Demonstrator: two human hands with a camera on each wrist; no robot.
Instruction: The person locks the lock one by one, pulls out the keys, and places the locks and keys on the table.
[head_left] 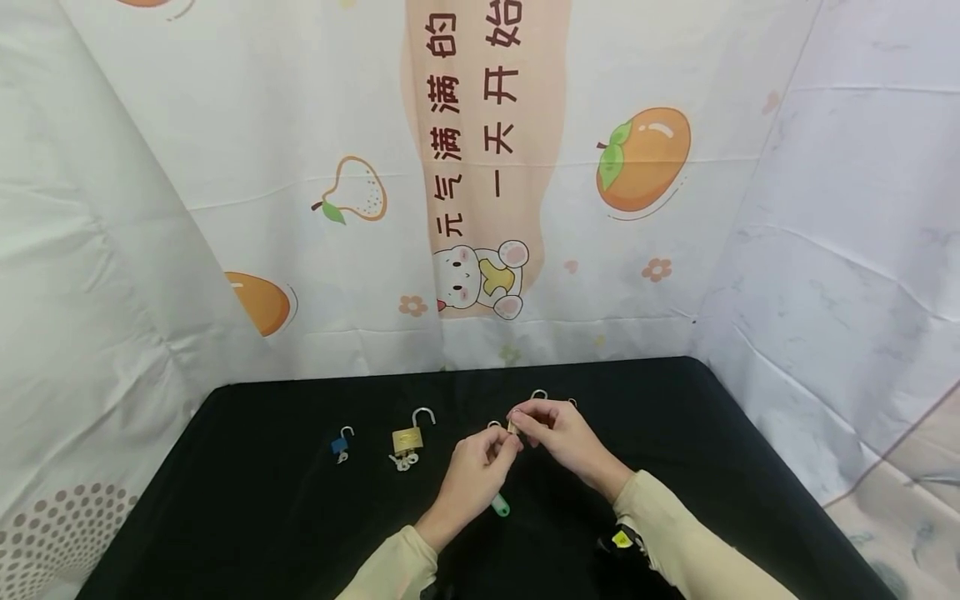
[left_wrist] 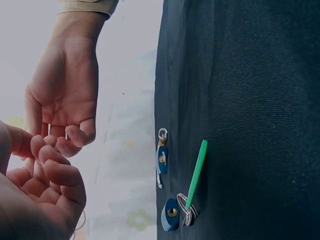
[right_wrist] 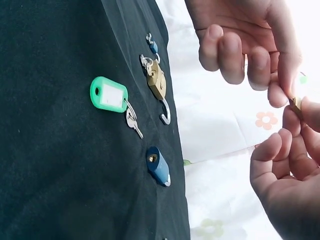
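Between both hands, raised over the black table, is a small brass padlock, mostly hidden by fingers. Thumb and fingertips of my left hand pinch it from the left. From the other side my right hand pinches it too, fingertips meeting the left ones. In the right wrist view a sliver of the brass body shows between the fingertips. Below the left hand lies a green key tag with a key on its ring. A blue padlock lies beyond the tag, largely covered by the left hand in the head view.
Left of the hands lie a larger brass padlock with its shackle raised and keys attached, and a small blue padlock with keys. Shackles of other locks show behind the right hand. Printed cloth hangs behind the table.
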